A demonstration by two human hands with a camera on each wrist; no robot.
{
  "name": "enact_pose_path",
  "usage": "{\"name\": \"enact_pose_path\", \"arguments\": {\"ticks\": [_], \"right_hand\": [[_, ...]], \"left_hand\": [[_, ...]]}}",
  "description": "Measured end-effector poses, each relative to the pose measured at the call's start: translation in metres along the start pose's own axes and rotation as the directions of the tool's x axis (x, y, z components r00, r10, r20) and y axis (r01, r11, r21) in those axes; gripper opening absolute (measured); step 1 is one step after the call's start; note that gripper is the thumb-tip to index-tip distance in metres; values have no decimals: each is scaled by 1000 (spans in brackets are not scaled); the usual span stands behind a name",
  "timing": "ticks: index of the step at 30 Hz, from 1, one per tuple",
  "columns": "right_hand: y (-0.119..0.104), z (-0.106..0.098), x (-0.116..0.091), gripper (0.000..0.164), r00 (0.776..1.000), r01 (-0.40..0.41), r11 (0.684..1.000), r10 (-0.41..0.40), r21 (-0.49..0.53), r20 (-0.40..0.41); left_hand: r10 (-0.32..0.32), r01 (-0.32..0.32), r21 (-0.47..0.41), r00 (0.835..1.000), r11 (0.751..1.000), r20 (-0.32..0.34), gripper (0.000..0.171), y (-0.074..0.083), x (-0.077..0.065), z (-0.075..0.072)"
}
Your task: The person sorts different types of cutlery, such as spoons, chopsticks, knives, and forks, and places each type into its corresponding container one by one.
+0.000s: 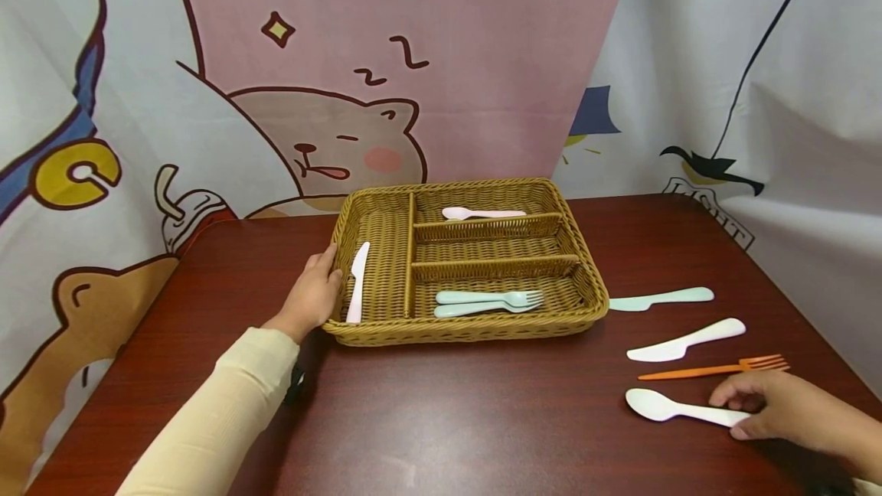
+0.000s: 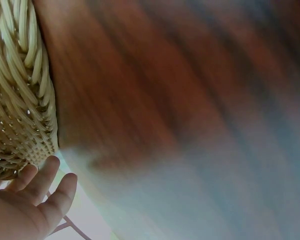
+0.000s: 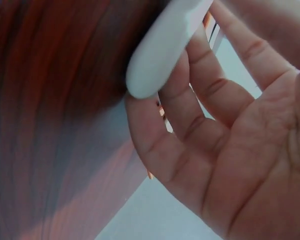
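Note:
My right hand (image 1: 792, 412) pinches the handle of a white spoon (image 1: 654, 405), whose bowl points left, at the table's right side. In the right wrist view the handle end (image 3: 157, 60) lies against the curled fingers; the spoon's bowl is out of that view. My left hand (image 1: 313, 293) rests against the left side of a wicker cutlery basket (image 1: 462, 332), its fingers fairly straight at the rim. In the left wrist view these fingers (image 2: 50, 182) touch the woven wall. Just beyond the right hand lies an orange fork (image 1: 710, 370).
A white knife (image 1: 685, 341) and a mint knife (image 1: 661, 298) lie right of the basket. Inside it are a pale pink knife (image 1: 357, 282) in the left compartment, a pale pink spoon (image 1: 482, 213) at the back and two mint forks (image 1: 482, 303) at the front. A printed curtain hangs behind.

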State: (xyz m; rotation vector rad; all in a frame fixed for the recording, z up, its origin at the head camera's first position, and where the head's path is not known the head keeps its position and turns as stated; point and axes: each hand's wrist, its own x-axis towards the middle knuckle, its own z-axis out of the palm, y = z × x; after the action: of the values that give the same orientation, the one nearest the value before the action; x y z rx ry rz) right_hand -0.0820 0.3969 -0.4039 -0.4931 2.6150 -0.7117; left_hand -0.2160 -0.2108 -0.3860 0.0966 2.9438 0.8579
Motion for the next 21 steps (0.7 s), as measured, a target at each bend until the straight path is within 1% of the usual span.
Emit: {"name": "enact_pose_path", "arguments": {"ticks": [1, 2, 4, 6, 9, 11, 13, 15, 18, 21], "right_hand": [[0, 0, 0, 21, 1000, 6, 1000, -6, -3, -3], [-1, 0, 1, 20, 1000, -14, 1000, 14, -10, 0], [-2, 0, 2, 19, 1000, -23, 1000, 23, -20, -3], [-2, 1, 2, 19, 1000, -18, 999, 18, -36, -15], [-3, 1, 2, 19, 998, 32, 997, -35, -64, -44], [-4, 1, 3, 20, 997, 40, 995, -46, -92, -54], [-8, 1, 3, 21, 998, 27, 994, -33, -104, -51], [-12, 1, 5, 21, 999, -12, 993, 8, -116, -36], [-17, 3, 4, 22, 999, -17, 992, 12, -122, -44], [-21, 4, 4, 25, 998, -11, 989, 1, -150, -64]], "left_hand": [[1, -1, 1, 1000, 1000, 1, 56, 0, 0, 0], [1, -1, 1, 1000, 1000, 2, 56, 0, 0, 0], [0, 0, 0, 1000, 1000, 4, 56, 0, 0, 0], [-1, 1, 0, 1000, 1000, 4, 56, -1, 0, 0], [-3, 3, -4, 1000, 1000, 1, 56, -1, 0, 0], [-6, 6, -6, 1000, 1000, -1, 57, -2, 0, 0], [-8, 8, -10, 1000, 1000, -2, 56, -2, -1, 0], [-8, 8, -13, 1000, 1000, -1, 56, -1, -1, 0], [-8, 8, -16, 1000, 1000, 0, 56, -1, -1, -1], [-9, 9, -14, 1000, 1000, 1, 56, 0, -1, 0]]}}
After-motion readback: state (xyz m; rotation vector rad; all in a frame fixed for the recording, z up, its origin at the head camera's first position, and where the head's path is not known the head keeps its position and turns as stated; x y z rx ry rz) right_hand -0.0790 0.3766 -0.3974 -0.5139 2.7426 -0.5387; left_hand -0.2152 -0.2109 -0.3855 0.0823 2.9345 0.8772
